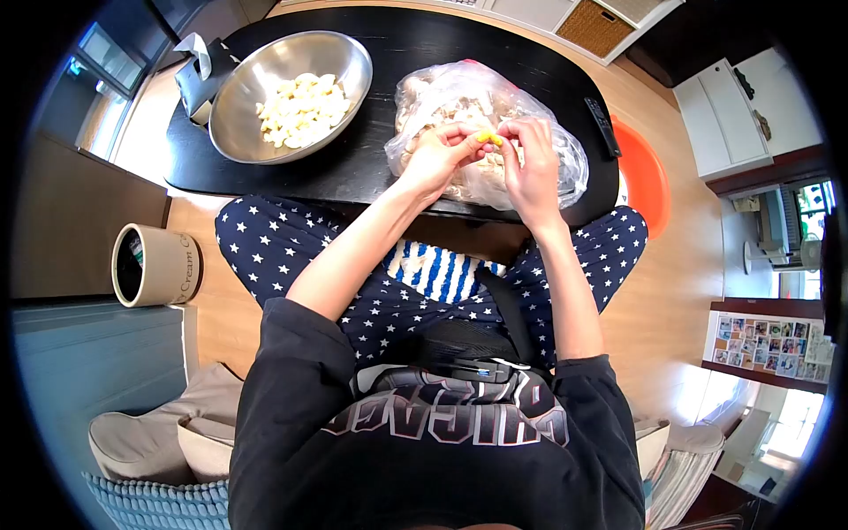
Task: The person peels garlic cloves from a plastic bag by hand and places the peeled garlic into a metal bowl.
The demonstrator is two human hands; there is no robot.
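My left hand (437,159) and my right hand (532,170) meet fingertip to fingertip above a clear plastic bag (565,181). Both are closed in a pinch. Bright yellow shows where the thumbs meet; whether it is on the thumb tips or a small thing between them, I cannot make out. Inside the bag lie pale, whitish-brown pieces that look like unpeeled garlic, partly hidden by the hands. To the left, a wide steel bowl (231,119) holds a heap of cream-coloured pieces (305,110) that look like peeled garlic cloves.
Bag and bowl stand on a black table (380,35) with rounded ends. A remote control (602,126) lies at its right edge, a tissue box (196,84) at its left. An orange tub (643,177) stands beyond the right end; a cream bin (157,265) is on the floor at left.
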